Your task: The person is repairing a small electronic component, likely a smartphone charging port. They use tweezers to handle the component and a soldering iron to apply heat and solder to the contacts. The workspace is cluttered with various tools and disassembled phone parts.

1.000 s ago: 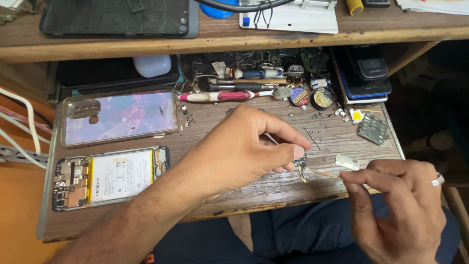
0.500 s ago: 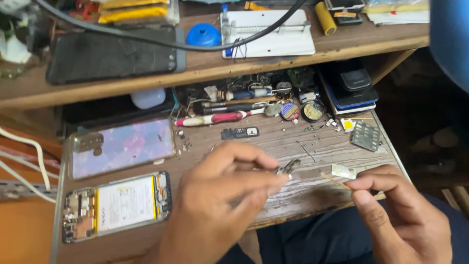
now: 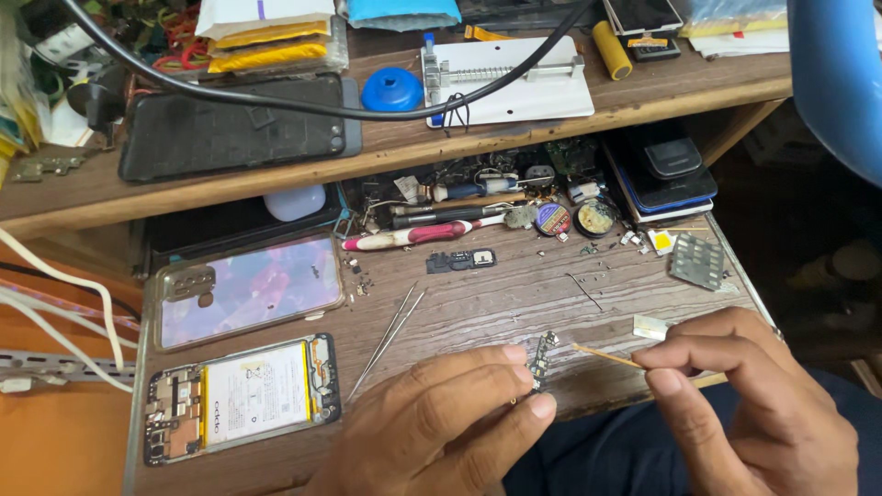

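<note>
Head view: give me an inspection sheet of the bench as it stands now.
Surface: worn wooden bench top, speckled with tiny parts.
Job's things: small circuit board pinched in left hand; thin stick in right hand, tip close to the board.
Clutter: opened phone, phone back cover, tweezers, red-handled tool, round tins, stacked phones.
Grips: both hands in a closed pinch.
Cables: black cable across the upper shelf; white cables at left.
Surroundings: shelf with white clamp jig, blue object at right.
</note>
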